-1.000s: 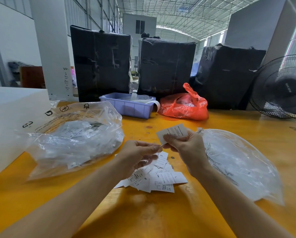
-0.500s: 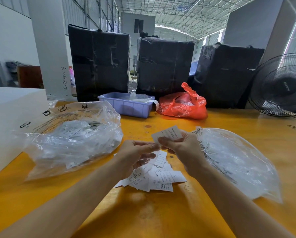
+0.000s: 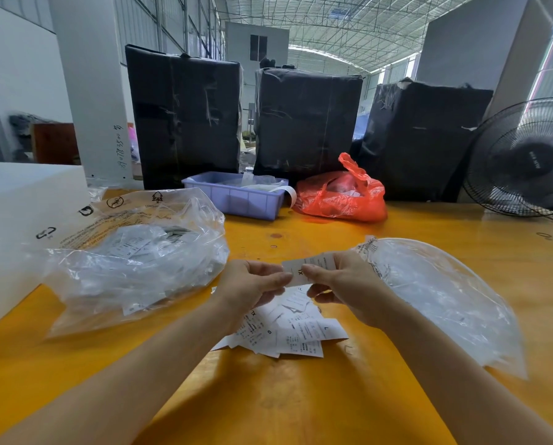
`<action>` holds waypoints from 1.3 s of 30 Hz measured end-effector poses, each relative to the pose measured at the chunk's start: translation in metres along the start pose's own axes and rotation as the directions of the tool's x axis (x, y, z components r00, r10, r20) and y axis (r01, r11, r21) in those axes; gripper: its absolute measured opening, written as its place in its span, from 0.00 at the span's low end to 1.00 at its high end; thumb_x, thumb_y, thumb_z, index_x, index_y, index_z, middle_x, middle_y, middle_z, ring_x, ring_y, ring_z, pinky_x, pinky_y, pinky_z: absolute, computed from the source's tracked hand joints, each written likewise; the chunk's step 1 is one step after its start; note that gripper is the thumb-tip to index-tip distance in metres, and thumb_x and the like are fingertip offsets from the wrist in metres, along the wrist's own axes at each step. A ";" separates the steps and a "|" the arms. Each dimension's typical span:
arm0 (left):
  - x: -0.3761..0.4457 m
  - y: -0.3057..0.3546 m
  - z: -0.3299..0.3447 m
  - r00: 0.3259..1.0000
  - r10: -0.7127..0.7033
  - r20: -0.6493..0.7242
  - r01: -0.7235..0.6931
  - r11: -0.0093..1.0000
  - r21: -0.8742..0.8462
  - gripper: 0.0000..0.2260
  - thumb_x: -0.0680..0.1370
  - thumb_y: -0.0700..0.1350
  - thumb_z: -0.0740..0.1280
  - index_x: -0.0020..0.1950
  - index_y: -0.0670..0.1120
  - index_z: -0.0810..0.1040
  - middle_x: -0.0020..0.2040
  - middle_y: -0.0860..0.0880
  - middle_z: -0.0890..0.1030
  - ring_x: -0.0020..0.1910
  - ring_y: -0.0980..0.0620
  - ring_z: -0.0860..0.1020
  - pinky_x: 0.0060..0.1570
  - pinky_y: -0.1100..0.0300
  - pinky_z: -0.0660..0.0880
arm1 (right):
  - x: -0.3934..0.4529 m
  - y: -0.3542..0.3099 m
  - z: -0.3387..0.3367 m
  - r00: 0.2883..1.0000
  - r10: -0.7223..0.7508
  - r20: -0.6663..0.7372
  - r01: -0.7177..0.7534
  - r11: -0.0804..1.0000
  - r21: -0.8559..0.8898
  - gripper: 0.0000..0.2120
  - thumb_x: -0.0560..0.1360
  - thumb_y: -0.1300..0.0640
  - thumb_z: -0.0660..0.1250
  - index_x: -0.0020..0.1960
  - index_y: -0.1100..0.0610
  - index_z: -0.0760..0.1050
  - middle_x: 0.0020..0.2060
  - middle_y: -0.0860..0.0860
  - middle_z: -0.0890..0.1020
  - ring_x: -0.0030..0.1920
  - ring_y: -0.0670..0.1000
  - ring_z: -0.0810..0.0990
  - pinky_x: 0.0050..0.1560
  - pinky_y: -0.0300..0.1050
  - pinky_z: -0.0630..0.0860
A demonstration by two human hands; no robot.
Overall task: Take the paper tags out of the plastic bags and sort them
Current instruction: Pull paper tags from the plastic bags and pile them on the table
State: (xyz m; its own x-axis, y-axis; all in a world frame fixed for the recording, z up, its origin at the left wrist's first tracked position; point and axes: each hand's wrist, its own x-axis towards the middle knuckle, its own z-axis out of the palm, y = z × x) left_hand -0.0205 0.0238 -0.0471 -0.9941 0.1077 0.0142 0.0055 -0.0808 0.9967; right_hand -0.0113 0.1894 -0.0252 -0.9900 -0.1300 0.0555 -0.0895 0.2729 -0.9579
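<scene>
Pinching tag (image 3: 304, 269) marked "XL", both hands; pile (image 3: 288, 332) shows "S", "L".

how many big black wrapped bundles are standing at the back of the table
3: the left black plastic-wrapped bundle behind the lilac plastic tray, the middle bundle behind tray and red plastic bag, and the right bundle beside the black fan. None looks hidden.

Two bare forearms enter from the lower edge. No sleeves visible. Left hand (image 3: 252, 285) and right hand (image 3: 349, 284): no gloves, rings, watches or bands. Fingernails short, unpainted.
</scene>
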 end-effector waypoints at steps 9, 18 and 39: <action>0.002 -0.003 0.000 0.996 0.083 -0.031 -0.083 0.996 -0.013 0.06 0.67 0.36 0.74 0.41 0.43 0.80 0.34 0.49 0.84 0.31 0.55 0.80 0.32 0.67 0.76 | 0.001 -0.001 -0.006 0.998 -0.063 -0.027 0.059 0.990 -0.126 0.05 0.71 0.63 0.73 0.43 0.64 0.78 0.33 0.55 0.81 0.28 0.45 0.78 0.30 0.34 0.75; 0.003 -0.008 0.006 0.990 0.115 -0.080 -0.120 0.990 -0.068 0.10 0.66 0.33 0.75 0.43 0.44 0.80 0.38 0.46 0.84 0.36 0.53 0.82 0.36 0.64 0.78 | 0.003 0.003 0.007 0.997 -0.061 0.038 0.062 0.998 -0.012 0.10 0.80 0.63 0.58 0.48 0.64 0.78 0.37 0.55 0.78 0.33 0.47 0.76 0.35 0.39 0.77; 0.001 -0.008 0.007 0.991 0.017 -0.136 -0.018 1.000 -0.008 0.07 0.73 0.48 0.72 0.36 0.46 0.83 0.34 0.47 0.83 0.36 0.48 0.74 0.42 0.55 0.74 | 0.004 0.007 0.010 0.946 -0.290 -0.145 0.252 0.939 -0.236 0.17 0.77 0.62 0.64 0.66 0.56 0.73 0.40 0.52 0.79 0.34 0.47 0.80 0.41 0.48 0.80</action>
State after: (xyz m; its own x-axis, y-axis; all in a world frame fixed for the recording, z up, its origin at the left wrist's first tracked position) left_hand -0.0210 0.0311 -0.0541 -0.9994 -0.0295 0.0201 0.0228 -0.0910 0.9956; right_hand -0.0148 0.1812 -0.0344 -0.9262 -0.0643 0.3715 -0.3594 0.4481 -0.8186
